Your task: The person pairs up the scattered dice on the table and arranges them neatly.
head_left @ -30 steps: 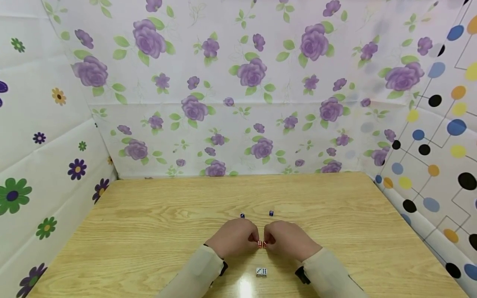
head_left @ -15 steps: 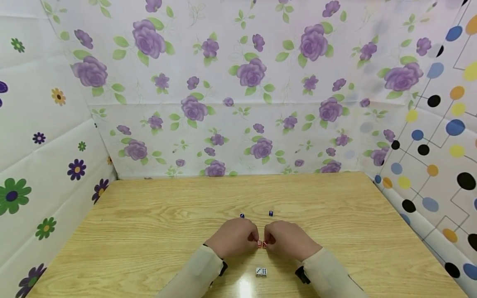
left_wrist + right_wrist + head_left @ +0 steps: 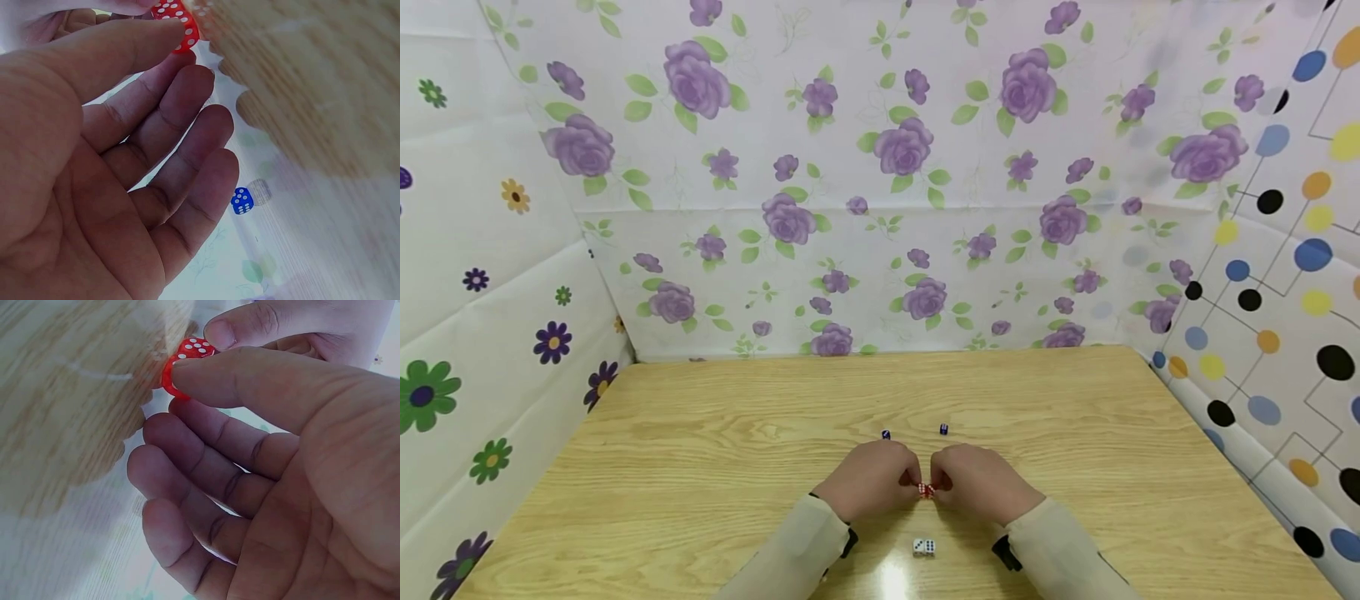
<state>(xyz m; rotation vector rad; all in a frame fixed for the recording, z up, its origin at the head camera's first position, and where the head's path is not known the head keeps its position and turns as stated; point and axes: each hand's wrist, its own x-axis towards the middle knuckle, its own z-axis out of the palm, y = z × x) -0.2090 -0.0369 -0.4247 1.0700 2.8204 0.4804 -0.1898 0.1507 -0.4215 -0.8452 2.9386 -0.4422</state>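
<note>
Two red dice with white pips meet side by side on the wooden table (image 3: 737,467). My left hand (image 3: 871,481) pinches the left red die (image 3: 922,491) between thumb and index finger. From the other side, my right hand (image 3: 981,483) pinches the right red die (image 3: 931,492) the same way. In the left wrist view the thumb covers part of a red die (image 3: 187,39); the other fingers are loosely bent. The right wrist view shows a red die (image 3: 195,347) by both thumbs. Nearer the body, two white dice (image 3: 924,547) sit together.
Beyond the hands stand two blue dice, one (image 3: 886,435) behind the left hand and one (image 3: 943,429) behind the right, apart from each other. A flowered cloth (image 3: 850,275) hangs along the table's back edge, with patterned cloths at both sides.
The narrow gap between the two red dice has closed; they now touch. Both hands keep their pinch and have barely moved. The blue and white dice stay in place.
</note>
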